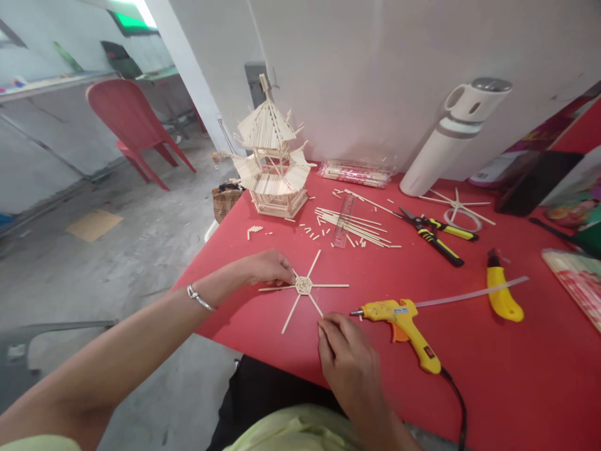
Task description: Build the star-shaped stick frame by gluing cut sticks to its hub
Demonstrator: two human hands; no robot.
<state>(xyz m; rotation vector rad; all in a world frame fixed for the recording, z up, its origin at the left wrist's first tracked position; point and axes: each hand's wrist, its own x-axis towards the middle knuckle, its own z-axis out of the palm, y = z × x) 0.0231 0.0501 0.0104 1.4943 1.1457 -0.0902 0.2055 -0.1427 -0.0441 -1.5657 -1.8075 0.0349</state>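
Note:
On the red table lies a flat spoked frame of thin wooden sticks [304, 286], with small pieces set in rings around its hub. My left hand [272, 268], a silver bangle at its wrist, is closed at the hub's upper left. Its fingertips pinch a thin wooden stick there; whether this is a spoke or a loose piece I cannot tell. My right hand [350, 357] pinches the outer end of the lower right spoke. Just right of that hand rests a yellow glue gun [399, 319], its nozzle towards the frame and a clear glue stick in its back.
A stick-built pagoda [272, 163] stands at the back left. Loose sticks [359, 228], a clear ruler [344, 222], yellow-black cutters [434, 235] and a white flask [455, 138] lie or stand behind. A yellow-handled cutter [503, 291] lies right. The glue gun's cord [460, 401] runs off the front.

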